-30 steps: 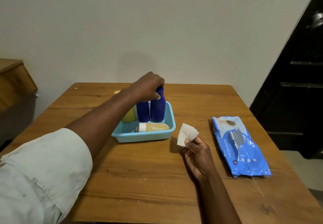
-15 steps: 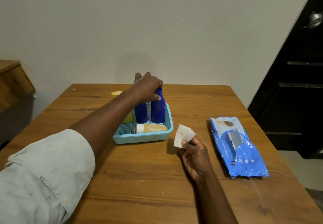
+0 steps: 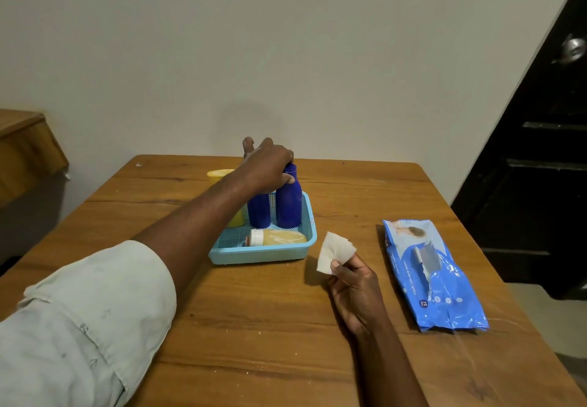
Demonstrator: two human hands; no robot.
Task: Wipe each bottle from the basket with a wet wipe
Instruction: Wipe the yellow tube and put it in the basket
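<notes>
A person's left hand (image 3: pixel 268 165) is gripping the top of a tall blue bottle (image 3: pixel 289 201) standing upright in a light blue basket (image 3: pixel 263 252) on a wooden table (image 3: pixel 254 327). Their right hand (image 3: pixel 355 292), at the basket's four o'clock, is pinching a folded white wet wipe (image 3: pixel 335 252) between thumb and fingers. A blue wipes pack (image 3: pixel 435 274) is lying at the basket's three o'clock, well apart.

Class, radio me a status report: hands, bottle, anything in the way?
Left hand grips tall blue bottle by its top, in basket. Right hand pinches wipe. Second blue bottle crowds alongside.
</notes>
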